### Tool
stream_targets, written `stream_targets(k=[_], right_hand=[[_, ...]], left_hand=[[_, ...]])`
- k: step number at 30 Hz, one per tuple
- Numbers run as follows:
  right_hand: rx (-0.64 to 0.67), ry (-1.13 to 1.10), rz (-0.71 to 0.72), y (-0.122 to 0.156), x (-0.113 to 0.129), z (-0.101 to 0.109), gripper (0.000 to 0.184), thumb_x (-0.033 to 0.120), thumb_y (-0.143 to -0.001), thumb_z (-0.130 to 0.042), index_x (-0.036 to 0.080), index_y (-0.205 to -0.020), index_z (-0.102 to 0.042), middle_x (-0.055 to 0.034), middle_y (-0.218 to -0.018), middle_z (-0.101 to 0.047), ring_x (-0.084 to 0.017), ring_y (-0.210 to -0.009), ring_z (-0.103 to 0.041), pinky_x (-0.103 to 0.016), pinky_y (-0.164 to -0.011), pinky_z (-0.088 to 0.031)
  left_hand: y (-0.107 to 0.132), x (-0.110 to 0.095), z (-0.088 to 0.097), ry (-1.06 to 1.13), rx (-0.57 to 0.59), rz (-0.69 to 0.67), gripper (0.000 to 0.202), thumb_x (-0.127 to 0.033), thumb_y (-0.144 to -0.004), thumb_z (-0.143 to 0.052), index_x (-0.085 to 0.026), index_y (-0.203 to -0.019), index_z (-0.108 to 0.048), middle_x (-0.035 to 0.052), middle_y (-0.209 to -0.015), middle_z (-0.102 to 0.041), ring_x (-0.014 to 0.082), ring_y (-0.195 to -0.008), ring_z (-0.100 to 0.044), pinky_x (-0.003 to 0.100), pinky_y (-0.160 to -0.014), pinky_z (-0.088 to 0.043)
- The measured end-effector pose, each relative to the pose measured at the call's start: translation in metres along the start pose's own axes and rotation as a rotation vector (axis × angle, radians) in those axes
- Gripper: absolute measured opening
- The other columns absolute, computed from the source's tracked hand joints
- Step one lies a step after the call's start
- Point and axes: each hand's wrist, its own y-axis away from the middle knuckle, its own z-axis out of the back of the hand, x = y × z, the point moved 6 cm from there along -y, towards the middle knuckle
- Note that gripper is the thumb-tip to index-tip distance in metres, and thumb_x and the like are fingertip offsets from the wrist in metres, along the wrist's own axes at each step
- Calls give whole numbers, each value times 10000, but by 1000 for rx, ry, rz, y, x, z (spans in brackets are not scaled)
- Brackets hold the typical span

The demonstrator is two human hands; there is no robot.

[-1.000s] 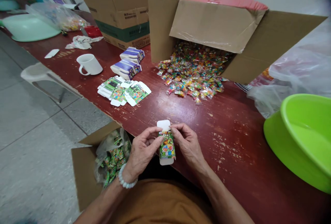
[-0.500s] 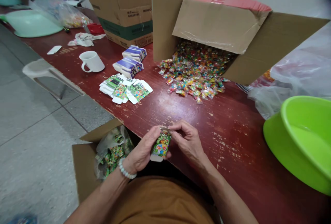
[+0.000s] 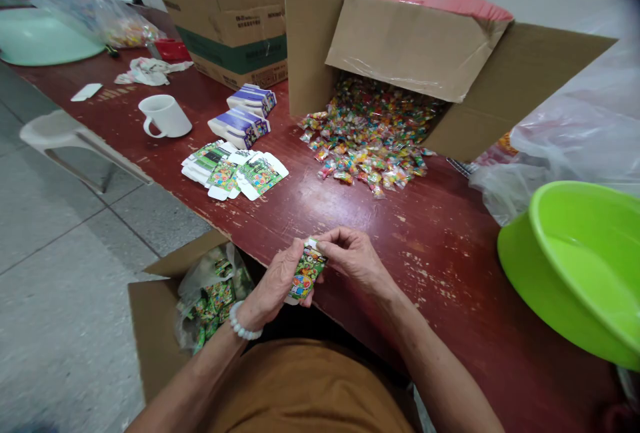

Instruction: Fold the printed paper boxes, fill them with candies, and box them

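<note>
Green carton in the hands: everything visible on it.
The small green carton is printed cardboard, green with bright multicoloured artwork and white flaps. It is folded into a slim box and tilted, top end leaning right. The left hand wraps its lower body; the right hand pinches the top end. It sits over the near edge of the red-brown table; contact with it cannot be told. Print is too small to read.

We see a worn red-brown table (image 3: 450, 253). At twelve o'clock, wrapped candies (image 3: 367, 146) spill from a tipped cardboard box (image 3: 415, 46). At ten o'clock lie flat printed cartons (image 3: 235, 173), with purple packs (image 3: 240, 126) and a white mug (image 3: 165, 116) beyond. At three o'clock sits a green basin (image 3: 575, 273).
</note>
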Motion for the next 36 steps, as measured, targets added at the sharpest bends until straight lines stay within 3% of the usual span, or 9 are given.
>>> stream_targets(k=[8,12,15,18,21,24,28,31,36], right_hand=[[44,770,516,14,30,-10,143,346,-916,-639,226,-928,-716,-46,-905,-706,-189,-870,-638,-356,-839,-489],[25,898,384,-33,28,15,215,348,-979,-526,213,-967,-693,-23,-865,-706,-169,-832,-650,-288,-781,-498],[-286,1049,361,-84,45,55,211,229,-935,-553,166,-1100,-668,-101,-1128,-698,-221,-1062,-617,-347,-963,-448],[-388,1070,344,-121,53,79,309,128,-864,-577,136,-1164,-649,-178,-1273,-632,-297,-1218,-514,-458,-1076,-335],[-420,1024,309,-133,48,91,224,108,-813,-606,167,-1008,-699,-178,-1219,-650,-331,-1230,-475,-501,-1063,-314],[-391,900,267,-123,34,97,108,151,-793,-642,195,-864,-711,-126,-1009,-702,-297,-1094,-560,-445,-1000,-374],[-366,617,201,-96,20,100,253,391,-863,-598,200,-996,-698,-53,-835,-692,-210,-810,-637,-348,-778,-484],[-353,405,172,-74,19,92,442,565,-898,-498,198,-1062,-683,-46,-845,-688,-161,-718,-634,-280,-649,-493],[-336,-136,47,-46,17,66,463,555,-666,-807,224,-982,-738,8,-744,-657,-98,-575,-532,-210,-509,-424]], left_hand=[[-5,3,-1,138,-42,51,628,-643,-884,-532,-203,-1331,-533,17,-716,-654,132,-399,-579,222,-364,-451],[-17,-1,2,243,-96,31,465,-512,-829,-690,-236,-1172,-540,-3,-798,-662,126,-531,-626,233,-490,-524],[-26,-7,16,215,-159,0,451,-443,-778,-760,-222,-1111,-553,6,-885,-661,118,-645,-620,219,-555,-527],[-32,-8,40,105,-224,-8,507,-427,-688,-823,-200,-1061,-567,-5,-857,-632,132,-667,-594,256,-589,-537],[-29,-14,69,-122,-290,-76,561,-374,-627,-855,-197,-1080,-575,-3,-865,-638,166,-765,-615,281,-704,-533],[-19,-24,88,-447,-220,-86,594,-362,-641,-838,-213,-1177,-628,42,-979,-692,230,-939,-635,321,-850,-502],[-5,-31,96,-659,-77,4,356,-395,-616,-843,-234,-921,-757,66,-1004,-738,278,-993,-633,317,-885,-469],[-1,-26,87,-595,44,77,269,-398,-668,-813,-218,-841,-712,15,-812,-693,208,-793,-607,257,-710,-455],[-2,-6,62,-215,56,102,364,-374,-707,-810,-198,-822,-513,-29,-775,-619,119,-672,-552,203,-596,-407]])
